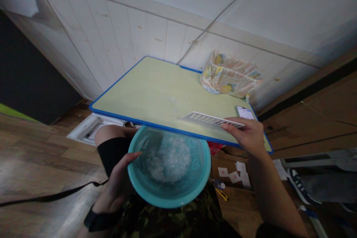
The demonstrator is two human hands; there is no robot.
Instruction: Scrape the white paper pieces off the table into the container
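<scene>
My left hand (119, 173) grips the left rim of a teal plastic colander (169, 202), its thumb over the edge. The colander is tilted below the front edge of a table, close above my lap. Inside lies a heap of small whitish, translucent pieces (170, 160), too blurred to name. My right hand (248, 134) is closed on the right end of a thin white slotted plate (192, 119), thumb on the near side. The plate stands on edge, slanted, over the front part of the pale yellow-green tabletop (150, 85), its left end at or near the surface.
A patterned cloth basket (231, 78) stands at the table's back right, and a phone (245, 112) lies at the right edge. Paneled wall rises behind. Cardboard boxes (320, 115) flank the right. On the floor are a yellow cutter (222, 194), a small bottle and white cards (234, 177).
</scene>
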